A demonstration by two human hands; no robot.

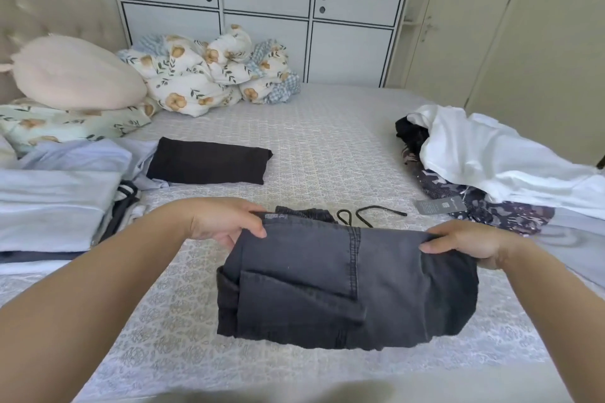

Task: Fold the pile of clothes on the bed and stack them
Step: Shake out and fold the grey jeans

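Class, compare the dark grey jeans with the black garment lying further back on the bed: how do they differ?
The dark grey jeans are gripped at their top edge by the left hand and right hand; the black garment lies untouched. The jeans are faded grey with seams; the garment is plain black. Both are folded.

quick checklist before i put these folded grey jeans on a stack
1. Left hand grips the jeans at the top edge: ok.
2. Right hand grips the other top corner: ok.
3. Jeans folded evenly: not ok, layers offset at the left side.
4. Drawstring tucked in: not ok, it trails on the bed.
5. Landing spot: ok, folded black garment lies flat.
6. Unfolded pile still waiting at right: ok.
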